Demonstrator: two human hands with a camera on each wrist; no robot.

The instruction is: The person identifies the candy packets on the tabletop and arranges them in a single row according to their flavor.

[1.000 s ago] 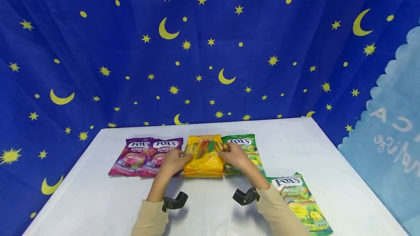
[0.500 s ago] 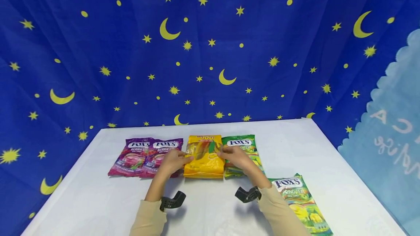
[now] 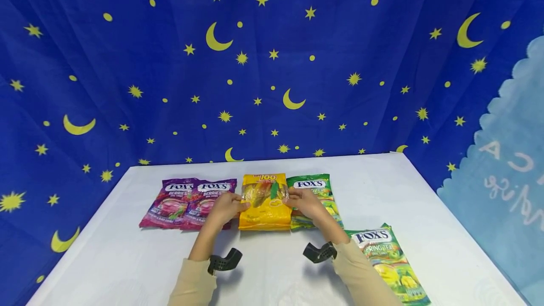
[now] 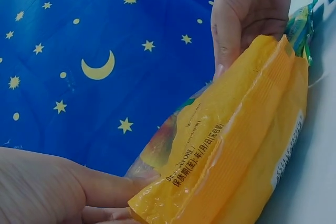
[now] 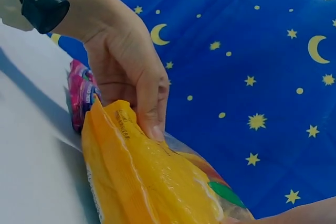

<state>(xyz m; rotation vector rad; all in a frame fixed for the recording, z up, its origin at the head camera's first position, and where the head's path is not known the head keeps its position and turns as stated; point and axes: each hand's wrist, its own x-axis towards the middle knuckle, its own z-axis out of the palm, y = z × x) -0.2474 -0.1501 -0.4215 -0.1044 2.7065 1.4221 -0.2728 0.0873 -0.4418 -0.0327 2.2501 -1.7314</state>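
- One yellow bag [image 3: 265, 211] sits squarely between two hands, over the far half of the white table [image 3: 263, 268]; its long axis, as I judge it, runs straight away from the person, printed top at the far end, bottom seam nearest.
- Neither hand is nearer: each is already on the bag, so the bag lies directly inward from both sets of fingers, across its width.
- The left hand [image 3: 226, 208] pinches the left side edge; from across the bag I see its thumb [image 5: 155, 129] pressed on the front face, while the other fingers tuck toward the back.
- The right hand [image 3: 306, 203] pinches the right side edge opposite, thumb toward the front as well; its hidden fingertips I can't make out.
- From the low angles, the bag looks plump and slightly tilted; whether its underside touches the table I cannot tell.
- Just beyond the right hand, and partly behind it, a green bag [image 3: 310, 184] lies beside the yellow one; contact between them is hard to judge.
- Past the left hand lie two purple bags [image 3: 201, 207], one overlapping the other.
- Farther off, near the right sleeve [image 3: 361, 273], lies another green bag [image 3: 393, 263], well apart from the yellow one.
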